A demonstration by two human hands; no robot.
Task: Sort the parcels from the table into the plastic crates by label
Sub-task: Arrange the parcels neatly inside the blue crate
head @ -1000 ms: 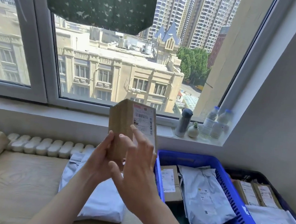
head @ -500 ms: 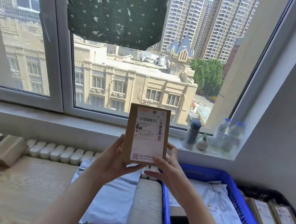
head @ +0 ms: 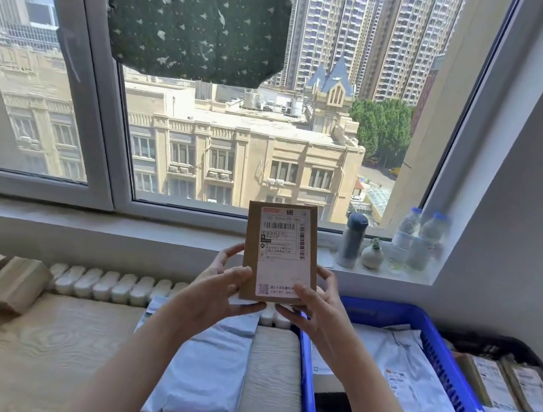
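Observation:
A brown cardboard parcel (head: pixel 279 252) with a white shipping label stands upright in front of the window sill, label facing me. My left hand (head: pixel 217 288) grips its lower left edge and my right hand (head: pixel 314 306) grips its lower right edge. Below lies a pale blue mailer bag (head: pixel 204 366) on the wooden table (head: pixel 36 358). The blue plastic crate (head: pixel 442 370) at the right holds white mailer bags. A dark crate (head: pixel 486 345) beyond it holds brown parcels with labels.
Brown boxes (head: pixel 15 282) lie at the table's left end. A white radiator (head: pixel 108 284) runs behind the table. A flask (head: pixel 352 240), a small vase and two water bottles (head: pixel 417 239) stand on the sill at the right.
The parcel has been turned so its label faces me squarely, and both hands now hold its lower edges. My view has tilted up and shifted left a little.

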